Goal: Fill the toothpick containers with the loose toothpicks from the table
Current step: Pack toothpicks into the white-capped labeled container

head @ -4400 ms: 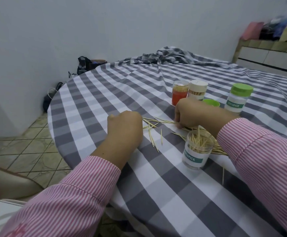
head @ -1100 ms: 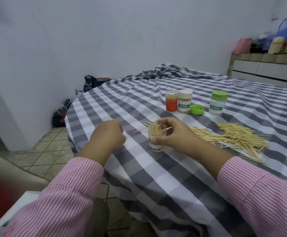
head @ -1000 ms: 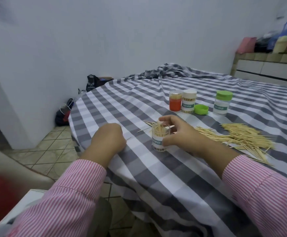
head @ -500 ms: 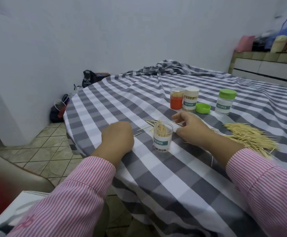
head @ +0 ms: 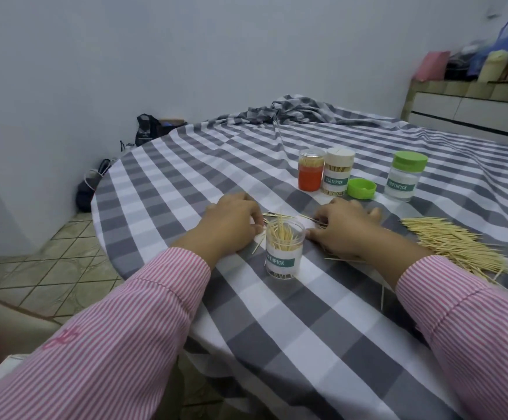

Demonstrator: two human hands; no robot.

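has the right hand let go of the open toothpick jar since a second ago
Yes. The right hand released the open jar and now lies on the cloth just right of it, nearer the loose green lid.

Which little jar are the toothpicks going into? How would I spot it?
Find the grey checked tablecloth, then the two hands near its front edge. Between them stands the open jar, with toothpicks poking out. Unlike the three jars farther back, it has no lid.
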